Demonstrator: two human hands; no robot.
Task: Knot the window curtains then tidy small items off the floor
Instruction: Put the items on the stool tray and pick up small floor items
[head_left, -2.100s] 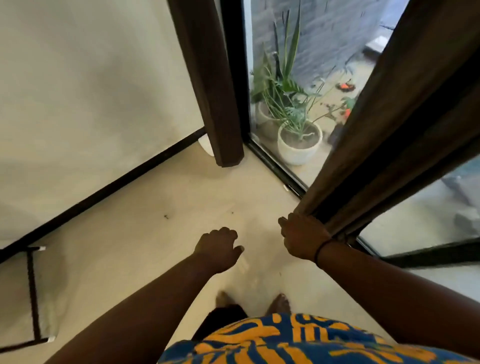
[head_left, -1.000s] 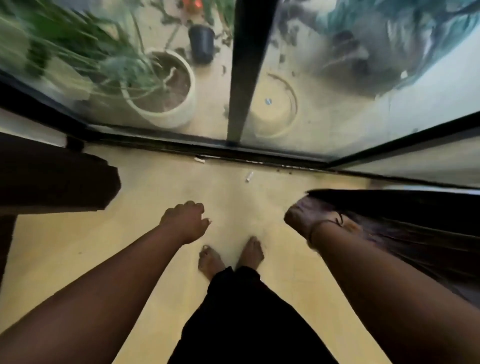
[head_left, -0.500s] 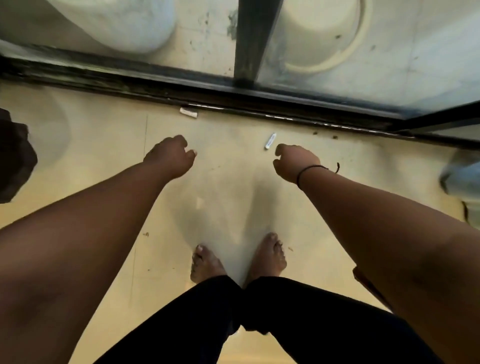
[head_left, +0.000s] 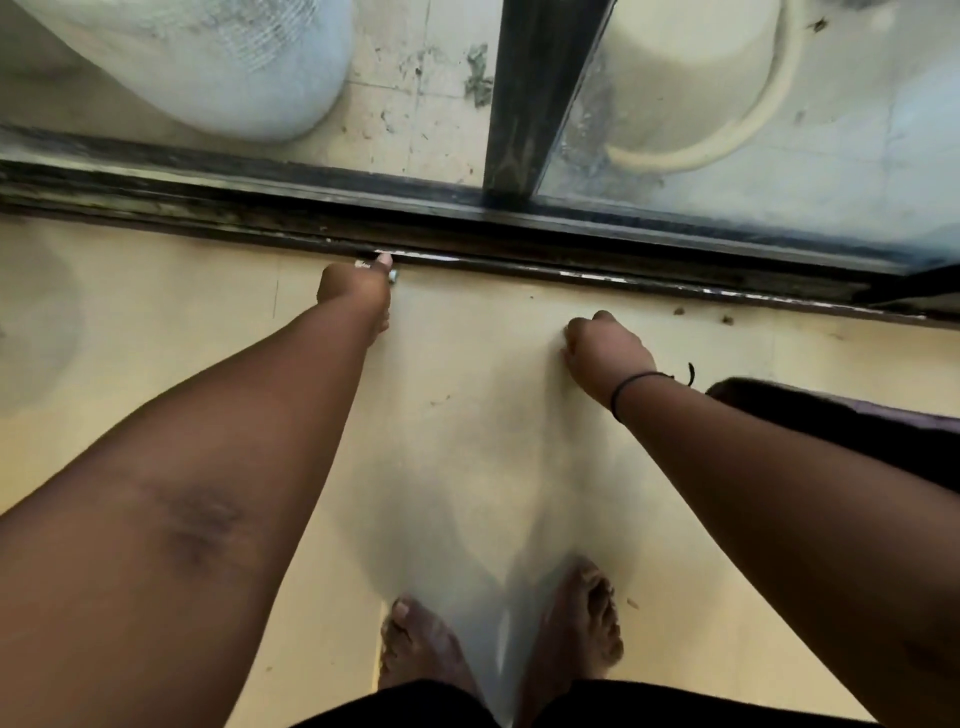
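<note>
1. Evidently the floor-tidying half of the task is in hand: I am bent low over the cream floor (head_left: 467, 467), both arms reaching down toward the dark window track (head_left: 519, 244).
2. Left hand (head_left: 356, 291): down at the foot of the track, fingers curled over a small white scrap (head_left: 393, 275). Only a pale sliver of it shows past the knuckles. I judge it a pinch in the making, but whether the scrap is actually gripped I cannot tell from this angle.
3. Right hand (head_left: 605, 348): curled into a fist just off the floor, well apart from the left hand. The fingers are tucked under and out of sight; whether they enclose anything I cannot tell. A thin black band (head_left: 636, 387) circles the wrist.
4. Curtain (head_left: 831, 431): a dark fold of it lies at the right edge, behind my right forearm. No knot is visible in this view.
5. Other litter: dark crumbs (head_left: 701, 314) sit near the track further right.
6. Next move, as I judge it: close the left fingertips firmly on the scrap, since it lies tight against the track lip, then lift straight up. After that, go for the crumbs.
7. Beyond the glass: a white plant pot (head_left: 208, 67) and a pale bucket (head_left: 675, 78).
</note>
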